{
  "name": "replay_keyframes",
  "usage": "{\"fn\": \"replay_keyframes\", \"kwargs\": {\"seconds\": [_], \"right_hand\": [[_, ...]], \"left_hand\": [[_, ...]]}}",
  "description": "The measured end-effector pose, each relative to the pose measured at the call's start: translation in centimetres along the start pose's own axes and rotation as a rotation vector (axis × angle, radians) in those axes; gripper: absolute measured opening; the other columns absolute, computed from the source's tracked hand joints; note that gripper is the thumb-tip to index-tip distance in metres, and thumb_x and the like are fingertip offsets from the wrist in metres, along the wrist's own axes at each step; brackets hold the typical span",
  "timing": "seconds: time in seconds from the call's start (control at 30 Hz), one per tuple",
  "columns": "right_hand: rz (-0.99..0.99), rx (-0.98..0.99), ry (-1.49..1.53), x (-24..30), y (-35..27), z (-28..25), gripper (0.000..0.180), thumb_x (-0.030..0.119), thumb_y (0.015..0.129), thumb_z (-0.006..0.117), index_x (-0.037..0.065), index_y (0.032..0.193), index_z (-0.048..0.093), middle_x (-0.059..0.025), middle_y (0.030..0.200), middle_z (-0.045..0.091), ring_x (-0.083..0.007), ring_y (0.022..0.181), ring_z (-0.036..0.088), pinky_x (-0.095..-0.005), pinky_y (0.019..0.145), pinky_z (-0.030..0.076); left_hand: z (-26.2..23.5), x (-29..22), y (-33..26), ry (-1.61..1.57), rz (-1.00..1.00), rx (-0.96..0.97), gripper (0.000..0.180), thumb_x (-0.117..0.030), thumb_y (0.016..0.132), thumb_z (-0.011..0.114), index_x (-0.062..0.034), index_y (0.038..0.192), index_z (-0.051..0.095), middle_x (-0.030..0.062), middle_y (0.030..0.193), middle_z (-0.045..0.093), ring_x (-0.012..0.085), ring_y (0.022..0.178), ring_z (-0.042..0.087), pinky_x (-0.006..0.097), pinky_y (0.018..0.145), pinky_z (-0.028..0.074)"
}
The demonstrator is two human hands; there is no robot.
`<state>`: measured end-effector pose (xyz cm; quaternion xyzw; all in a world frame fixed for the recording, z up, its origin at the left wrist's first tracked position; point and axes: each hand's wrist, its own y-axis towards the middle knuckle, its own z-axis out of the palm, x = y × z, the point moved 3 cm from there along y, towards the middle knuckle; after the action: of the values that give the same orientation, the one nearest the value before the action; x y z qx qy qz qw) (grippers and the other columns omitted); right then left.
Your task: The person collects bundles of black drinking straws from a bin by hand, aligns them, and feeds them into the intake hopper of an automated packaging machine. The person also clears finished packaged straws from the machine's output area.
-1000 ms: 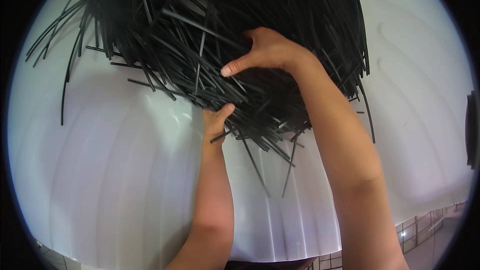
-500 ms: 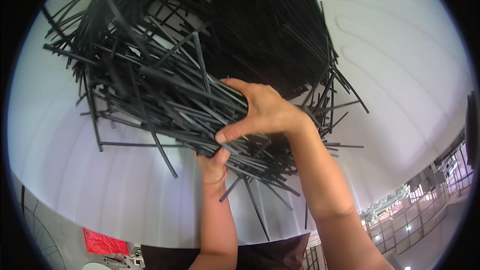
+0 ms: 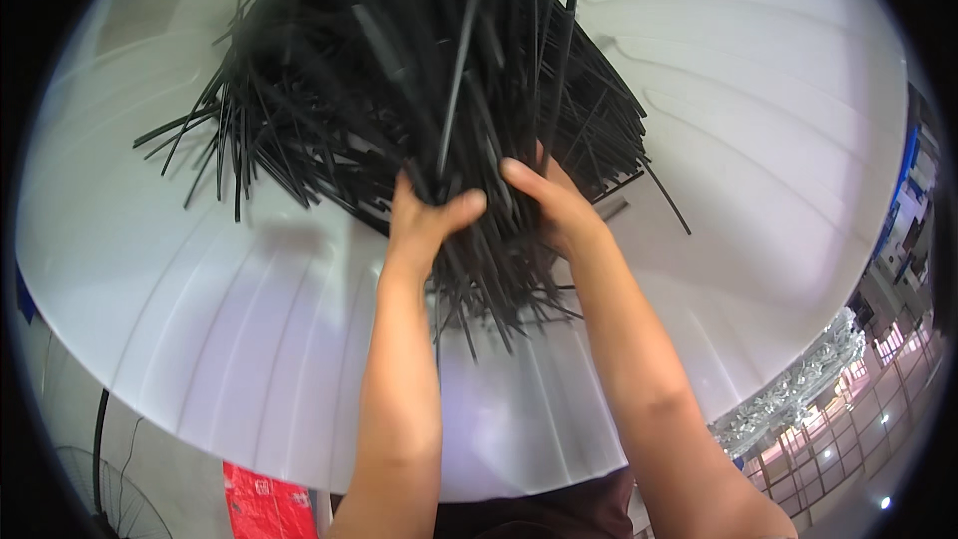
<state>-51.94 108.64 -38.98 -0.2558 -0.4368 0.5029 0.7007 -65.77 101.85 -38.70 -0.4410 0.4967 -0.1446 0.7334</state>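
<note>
A thick bundle of thin black tubes (image 3: 484, 140) stands roughly lengthwise between my two hands, its near ends fanning out below them. From the left, my left hand (image 3: 424, 223) grips the bundle, thumb across the front. My right hand (image 3: 561, 202) clasps its right side, thumb also in front; the other fingers of both hands are mostly hidden by the tubes. Behind and around lies a large loose heap of the same black tubes (image 3: 284, 110), with ends sticking out at many angles. A wide white ribbed tub (image 3: 758, 140) holds the heap.
The tub's curved rim runs close in front of my body. Beyond it, at lower left, are a red plastic bag (image 3: 264, 504) and a wire fan guard (image 3: 110, 489). Crumpled clear plastic (image 3: 788, 399) lies outside the rim at lower right.
The held tubes have turned from slanting crosswise to pointing away from me. My left hand has come up from beneath the bundle to its left side; my right hand has shifted to its right side.
</note>
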Motion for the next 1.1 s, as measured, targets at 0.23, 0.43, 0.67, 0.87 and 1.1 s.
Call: {"fn": "replay_keyframes", "kwargs": {"seconds": [0.23,0.43,0.67,0.87,1.1], "right_hand": [[-0.038,0.0,-0.291,-2.4,4.7,-5.5,0.102,0.032,0.058,0.079,0.0,0.134,0.019,-0.0165,0.13,0.037,-0.0262,0.121,0.034,-0.0343,0.101,0.028],[-0.017,-0.111,-0.503,-3.0,6.1,-3.5,0.098,0.024,0.052,0.081,-0.003,0.13,0.028,-0.0192,0.123,0.044,-0.0268,0.116,0.042,-0.0331,0.099,0.032],[-0.297,-0.22,-0.481,-1.2,-1.4,1.4,0.089,0.028,0.052,0.081,-0.006,0.121,0.038,-0.0181,0.109,0.055,-0.0264,0.103,0.053,-0.0315,0.09,0.04],[-0.696,-0.194,-0.737,7.2,-5.4,10.0,0.086,0.03,0.052,0.077,0.001,0.122,0.038,-0.0174,0.111,0.053,-0.0312,0.1,0.055,-0.0347,0.086,0.043],[-0.692,-0.021,-0.305,9.2,-6.2,10.5,0.092,0.02,0.057,0.079,0.004,0.131,0.028,-0.0108,0.119,0.046,-0.0214,0.113,0.042,-0.0331,0.096,0.032]], "left_hand": [[-2.7,7.3,5.3,0.166,-0.085,0.194,0.097,-0.022,0.046,0.084,-0.0008,0.124,0.032,0.0122,0.114,0.049,0.0239,0.108,0.047,0.033,0.093,0.038],[-2.7,7.2,5.8,0.142,-0.197,0.237,0.084,-0.02,0.047,0.083,-0.0004,0.118,0.042,0.0115,0.11,0.052,0.0222,0.103,0.05,0.032,0.089,0.042],[-2.0,1.0,-0.7,-0.027,-0.082,0.176,0.064,-0.012,0.051,0.079,0.0,0.107,0.051,0.0078,0.096,0.058,0.0179,0.091,0.055,0.031,0.081,0.045],[-3.2,-7.0,-4.1,-0.145,0.006,0.197,0.055,-0.005,0.053,0.073,-0.0018,0.105,0.054,0.0048,0.096,0.057,0.0171,0.088,0.056,0.028,0.08,0.046],[-1.5,-14.4,-4.4,0.202,0.114,0.354,0.05,-0.014,0.053,0.072,-0.0003,0.098,0.057,0.0035,0.095,0.059,0.0142,0.086,0.056,0.027,0.077,0.045]]}}
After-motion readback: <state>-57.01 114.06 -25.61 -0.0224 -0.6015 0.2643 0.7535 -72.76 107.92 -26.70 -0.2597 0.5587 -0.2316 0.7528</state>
